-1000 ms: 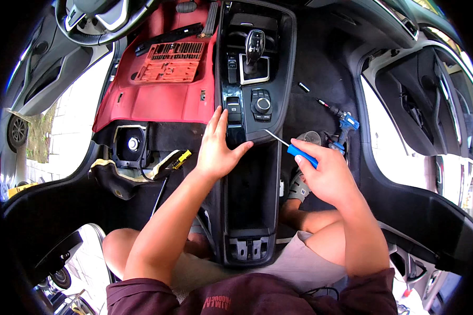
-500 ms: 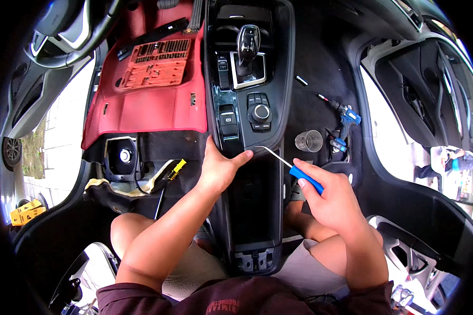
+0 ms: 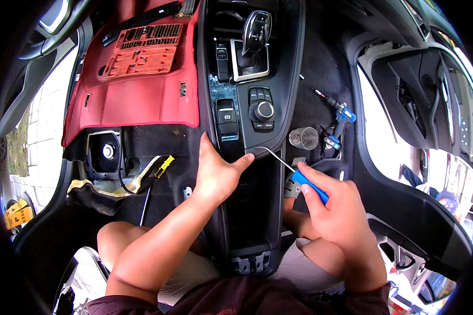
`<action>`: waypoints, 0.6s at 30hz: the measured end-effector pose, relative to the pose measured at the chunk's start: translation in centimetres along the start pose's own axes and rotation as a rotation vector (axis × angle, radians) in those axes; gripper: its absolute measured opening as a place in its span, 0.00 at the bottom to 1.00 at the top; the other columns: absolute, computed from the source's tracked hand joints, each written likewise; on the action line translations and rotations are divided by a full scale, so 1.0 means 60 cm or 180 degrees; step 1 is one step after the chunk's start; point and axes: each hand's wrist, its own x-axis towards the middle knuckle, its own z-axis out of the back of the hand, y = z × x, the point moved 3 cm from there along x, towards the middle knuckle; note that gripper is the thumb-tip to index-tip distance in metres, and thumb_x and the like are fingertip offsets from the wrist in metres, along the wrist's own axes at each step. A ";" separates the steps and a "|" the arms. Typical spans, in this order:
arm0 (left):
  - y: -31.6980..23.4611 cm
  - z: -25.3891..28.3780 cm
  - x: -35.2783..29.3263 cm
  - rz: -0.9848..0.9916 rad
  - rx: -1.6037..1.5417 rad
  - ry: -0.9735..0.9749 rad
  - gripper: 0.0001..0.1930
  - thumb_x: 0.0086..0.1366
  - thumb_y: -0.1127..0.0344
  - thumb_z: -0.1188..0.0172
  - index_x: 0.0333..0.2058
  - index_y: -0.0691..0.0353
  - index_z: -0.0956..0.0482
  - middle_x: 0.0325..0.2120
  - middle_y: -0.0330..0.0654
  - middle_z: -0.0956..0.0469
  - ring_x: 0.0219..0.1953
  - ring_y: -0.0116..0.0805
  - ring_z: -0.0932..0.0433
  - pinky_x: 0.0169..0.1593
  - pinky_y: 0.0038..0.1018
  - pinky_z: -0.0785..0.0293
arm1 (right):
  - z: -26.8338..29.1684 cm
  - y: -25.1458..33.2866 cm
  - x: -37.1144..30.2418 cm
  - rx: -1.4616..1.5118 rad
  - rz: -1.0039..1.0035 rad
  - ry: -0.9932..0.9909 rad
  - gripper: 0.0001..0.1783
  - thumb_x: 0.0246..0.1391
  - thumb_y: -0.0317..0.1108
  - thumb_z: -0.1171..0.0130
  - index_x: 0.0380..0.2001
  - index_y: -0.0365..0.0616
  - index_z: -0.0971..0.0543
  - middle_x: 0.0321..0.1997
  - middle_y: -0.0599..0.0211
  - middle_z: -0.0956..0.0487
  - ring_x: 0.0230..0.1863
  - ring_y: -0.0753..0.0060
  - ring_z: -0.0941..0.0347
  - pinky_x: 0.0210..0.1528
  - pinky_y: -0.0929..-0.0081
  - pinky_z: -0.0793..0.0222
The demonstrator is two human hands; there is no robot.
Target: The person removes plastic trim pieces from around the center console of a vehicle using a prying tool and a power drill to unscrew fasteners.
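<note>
The blue-handled hook tool (image 3: 311,187) is gripped in my right hand (image 3: 347,212), its thin metal shaft slanting up to the left. Its bent tip meets the rear edge of the black centre console panel (image 3: 257,138); how far it reaches under the edge cannot be told. My left hand (image 3: 217,176) spreads over the console's left side, index finger pointing forward along it and thumb resting at the rear edge beside the tip. Ahead on the panel are the round control knob (image 3: 263,111) and the gear lever (image 3: 256,34). Behind the edge lies a deep dark console compartment (image 3: 252,205).
A red cover (image 3: 136,110) at left carries an orange bit case (image 3: 144,58). Behind it lies a yellow-handled tool (image 3: 164,167) near a floor opening with a round fitting (image 3: 109,151). At right stand a clear cup (image 3: 303,138) and a blue cordless drill (image 3: 342,118).
The whole view has shifted and come slightly closer to the console. Both hands and the hook tool keep nearly the same place against the panel edge.
</note>
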 end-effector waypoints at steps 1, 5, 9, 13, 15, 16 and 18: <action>0.002 0.000 0.000 -0.0011 0.0007 -0.0009 0.63 0.59 0.54 0.18 0.76 0.83 0.54 0.74 0.72 0.40 0.78 0.61 0.39 0.81 0.42 0.43 | 0.001 0.004 0.006 -0.0049 0.0112 -0.0012 0.21 0.66 0.31 0.37 0.61 0.42 0.16 0.40 0.40 0.14 0.38 0.38 0.14 0.42 0.56 0.18; 0.002 0.000 0.002 -0.0054 -0.0043 0.0030 0.63 0.59 0.54 0.17 0.75 0.83 0.54 0.74 0.73 0.40 0.78 0.61 0.39 0.81 0.42 0.43 | 0.009 0.023 0.023 -0.0381 0.0451 0.0003 0.21 0.66 0.33 0.38 0.60 0.40 0.15 0.39 0.43 0.13 0.37 0.38 0.14 0.42 0.52 0.17; 0.005 -0.002 0.004 -0.0120 -0.0078 -0.0007 0.63 0.58 0.54 0.17 0.75 0.84 0.53 0.73 0.72 0.40 0.78 0.62 0.38 0.80 0.42 0.42 | -0.017 0.034 0.007 -0.0845 0.0396 -0.0018 0.22 0.67 0.35 0.39 0.62 0.41 0.17 0.34 0.45 0.13 0.35 0.39 0.13 0.38 0.50 0.17; 0.002 0.000 0.004 -0.0158 -0.0178 0.0057 0.63 0.58 0.54 0.17 0.75 0.84 0.52 0.73 0.72 0.39 0.77 0.62 0.38 0.80 0.42 0.42 | -0.104 -0.031 -0.041 -0.0488 0.0586 -0.0586 0.28 0.69 0.36 0.37 0.70 0.47 0.24 0.32 0.47 0.14 0.30 0.39 0.15 0.35 0.47 0.18; 0.008 -0.002 0.005 -0.0194 -0.0180 0.0038 0.63 0.58 0.54 0.16 0.75 0.84 0.52 0.73 0.72 0.39 0.77 0.62 0.38 0.80 0.42 0.42 | -0.151 -0.067 -0.055 -0.0085 0.0498 -0.0652 0.30 0.70 0.34 0.37 0.72 0.47 0.28 0.42 0.43 0.13 0.37 0.35 0.15 0.40 0.48 0.18; 0.009 -0.002 0.005 -0.0189 -0.0160 0.0026 0.63 0.58 0.54 0.17 0.75 0.84 0.52 0.73 0.72 0.39 0.77 0.61 0.38 0.80 0.42 0.42 | -0.169 -0.080 -0.056 0.0149 0.0522 -0.0765 0.30 0.70 0.33 0.37 0.72 0.47 0.29 0.46 0.41 0.13 0.40 0.34 0.14 0.43 0.49 0.17; 0.007 -0.001 0.004 -0.0159 -0.0097 0.0011 0.62 0.58 0.53 0.17 0.75 0.84 0.51 0.73 0.71 0.39 0.77 0.61 0.38 0.80 0.42 0.42 | -0.191 -0.090 -0.058 0.0654 0.0259 -0.0680 0.28 0.71 0.32 0.38 0.72 0.46 0.28 0.50 0.41 0.15 0.45 0.36 0.15 0.51 0.52 0.19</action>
